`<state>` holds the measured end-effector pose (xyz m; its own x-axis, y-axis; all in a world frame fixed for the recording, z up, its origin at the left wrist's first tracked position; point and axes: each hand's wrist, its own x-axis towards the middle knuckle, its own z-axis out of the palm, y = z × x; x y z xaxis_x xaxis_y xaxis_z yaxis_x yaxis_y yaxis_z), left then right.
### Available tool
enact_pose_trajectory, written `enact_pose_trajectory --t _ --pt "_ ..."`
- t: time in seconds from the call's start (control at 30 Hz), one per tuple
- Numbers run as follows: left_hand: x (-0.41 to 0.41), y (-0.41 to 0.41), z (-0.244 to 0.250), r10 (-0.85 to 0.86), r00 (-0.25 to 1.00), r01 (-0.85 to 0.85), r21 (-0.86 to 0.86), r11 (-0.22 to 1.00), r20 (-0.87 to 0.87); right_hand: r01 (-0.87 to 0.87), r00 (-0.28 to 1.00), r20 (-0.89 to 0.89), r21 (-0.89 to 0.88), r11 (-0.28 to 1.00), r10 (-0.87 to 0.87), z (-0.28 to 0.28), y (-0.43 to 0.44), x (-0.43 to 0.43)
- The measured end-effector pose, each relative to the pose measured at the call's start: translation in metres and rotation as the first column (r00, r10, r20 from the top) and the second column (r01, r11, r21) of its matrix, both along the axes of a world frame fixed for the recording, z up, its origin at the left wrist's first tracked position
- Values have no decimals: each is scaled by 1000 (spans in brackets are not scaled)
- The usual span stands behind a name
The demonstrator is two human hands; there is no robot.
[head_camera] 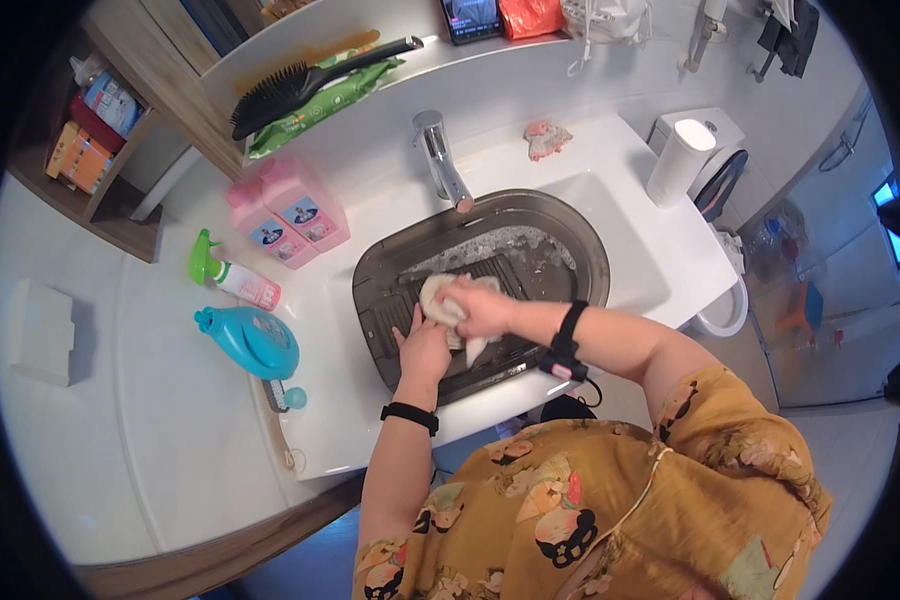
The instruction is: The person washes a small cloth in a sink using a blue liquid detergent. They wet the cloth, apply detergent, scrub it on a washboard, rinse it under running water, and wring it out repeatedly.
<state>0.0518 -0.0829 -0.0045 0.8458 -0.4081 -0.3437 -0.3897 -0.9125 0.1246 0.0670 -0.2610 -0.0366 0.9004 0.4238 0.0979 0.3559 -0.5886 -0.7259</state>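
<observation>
A grey translucent plastic washbasin (pixel 596 259) with a ribbed washboard floor sits in the white sink, holding sudsy water. My right hand (pixel 487 309) grips a wet cream-coloured cloth (pixel 441 296) over the ribs. Against the cloth's lower left side rests my left hand (pixel 425 349), its fingers partly spread; whether it pinches the fabric cannot be told. Part of the cloth hangs below my right hand. Behind the basin's rim stands a chrome faucet (pixel 442 161), its spout reaching over the edge.
Left of the sink are pink bottles (pixel 292 214), a spray bottle (pixel 244 285), a teal detergent bottle (pixel 251 341) and a brush (pixel 276 394). A crumpled cloth (pixel 546 141) and a white cylindrical container (pixel 679 169) are on the right. A hairbrush (pixel 285 90) lies on the shelf above.
</observation>
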Motion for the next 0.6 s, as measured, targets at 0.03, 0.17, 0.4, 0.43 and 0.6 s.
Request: enact_pose_trajectory --t 0.03,0.17,0.4,0.43,0.6 --pt "0 0 2 2 1000 -1 37 999 -24 -83 996 47 14 996 82 -2 -3 -2" --pt "-8 -1 -4 78 995 -69 -127 990 63 148 975 -86 -451 880 -207 -7 -52 32" --pt "12 -4 -18 176 975 -212 -824 525 -139 -132 901 -297 508 851 317 89 -63 31" --pt "13 -15 -11 77 936 -349 -886 305 -342 -123 858 -324 624 772 399 109 -66 27" --pt "15 -29 30 160 844 -535 -797 280 -511 -127 805 -220 844 522 551 158 -92 27"
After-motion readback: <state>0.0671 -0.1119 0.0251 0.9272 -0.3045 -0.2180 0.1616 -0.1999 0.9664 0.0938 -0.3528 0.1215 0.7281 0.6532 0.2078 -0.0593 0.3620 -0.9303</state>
